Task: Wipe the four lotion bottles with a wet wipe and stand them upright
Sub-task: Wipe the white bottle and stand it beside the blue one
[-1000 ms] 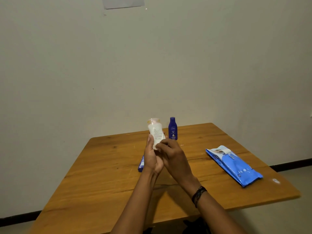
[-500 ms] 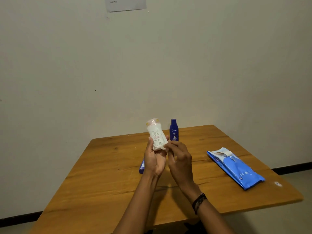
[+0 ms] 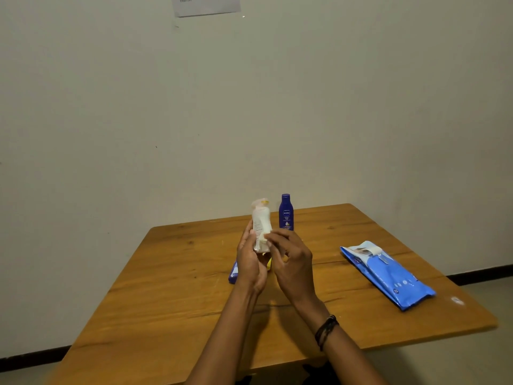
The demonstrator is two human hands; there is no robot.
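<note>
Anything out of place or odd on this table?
Nothing spilled or damaged. A blue bottle lies flat on the table behind the left hand, partly hidden, while the Nivea bottle stands. The wipe pack has its flap peeled open. A small white speck sits near the table's right edge.

Both bare forearms reach in over the table's (image 3: 166, 301) near edge, hands raised above its middle. The left hand (image 3: 251, 262) grips a white bottle (image 3: 261, 226) upright. The right hand (image 3: 291, 262), a dark band (image 3: 326, 330) on its wrist, rests curled fingertips against the bottle's lower side.
</note>
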